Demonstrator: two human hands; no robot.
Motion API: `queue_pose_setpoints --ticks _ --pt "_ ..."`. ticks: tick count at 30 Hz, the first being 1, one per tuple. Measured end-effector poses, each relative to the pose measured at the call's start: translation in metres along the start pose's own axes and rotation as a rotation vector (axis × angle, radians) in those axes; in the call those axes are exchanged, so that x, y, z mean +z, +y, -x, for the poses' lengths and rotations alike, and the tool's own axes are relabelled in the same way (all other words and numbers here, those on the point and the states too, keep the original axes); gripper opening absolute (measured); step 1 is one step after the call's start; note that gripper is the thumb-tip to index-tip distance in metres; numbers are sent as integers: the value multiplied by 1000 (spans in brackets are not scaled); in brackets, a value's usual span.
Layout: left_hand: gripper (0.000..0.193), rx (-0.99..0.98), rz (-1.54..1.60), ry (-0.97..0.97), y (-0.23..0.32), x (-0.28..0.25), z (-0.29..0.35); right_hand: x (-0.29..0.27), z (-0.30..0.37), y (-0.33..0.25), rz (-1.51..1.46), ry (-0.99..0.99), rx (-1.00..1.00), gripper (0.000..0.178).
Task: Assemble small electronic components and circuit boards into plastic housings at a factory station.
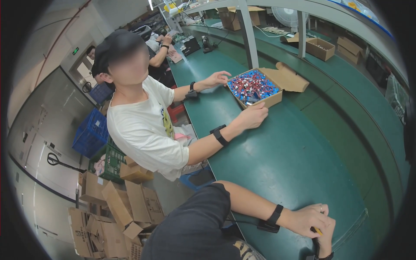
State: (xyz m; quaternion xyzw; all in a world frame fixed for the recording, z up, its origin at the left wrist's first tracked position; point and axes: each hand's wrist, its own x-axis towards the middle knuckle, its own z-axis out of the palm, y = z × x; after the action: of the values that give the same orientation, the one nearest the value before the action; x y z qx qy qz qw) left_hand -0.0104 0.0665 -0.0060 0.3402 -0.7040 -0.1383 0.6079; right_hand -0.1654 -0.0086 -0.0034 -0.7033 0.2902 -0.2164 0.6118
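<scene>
At the near right of the green table, my left hand [304, 219] and my right hand [328, 234] meet, both with curled fingers. A small yellow object [319, 231] shows between them, mostly covered, so its kind is unclear. The left hand has a ring and a black wrist strap [275, 214]; the right is partly cut off by the picture's lower edge. Farther off, a co-worker in a white T-shirt [138, 117] has both hands at an open cardboard box [273, 101] full of blue parts with red wires [252, 86].
The green worktable [277, 160] runs away from me, with a metal shelf post [247, 39] behind the box. Another person's arm [160, 55] shows at the far end. Empty cartons [125, 208] and a blue crate [91, 132] stand on the floor at left.
</scene>
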Motion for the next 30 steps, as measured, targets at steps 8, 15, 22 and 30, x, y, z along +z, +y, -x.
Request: queue_pose_setpoints --ticks 8,15,22,30 --pt "19 39 -36 -15 2 3 2 -2 0 -1 109 -37 -63 22" --pt "17 116 -101 -16 4 3 3 -6 -1 9 191 -80 -168 26" --pt "19 107 -127 -34 6 1 2 -3 -1 0 258 -81 -162 34" --pt "19 54 -132 -55 7 1 2 -5 -3 -1 222 -61 -102 27"
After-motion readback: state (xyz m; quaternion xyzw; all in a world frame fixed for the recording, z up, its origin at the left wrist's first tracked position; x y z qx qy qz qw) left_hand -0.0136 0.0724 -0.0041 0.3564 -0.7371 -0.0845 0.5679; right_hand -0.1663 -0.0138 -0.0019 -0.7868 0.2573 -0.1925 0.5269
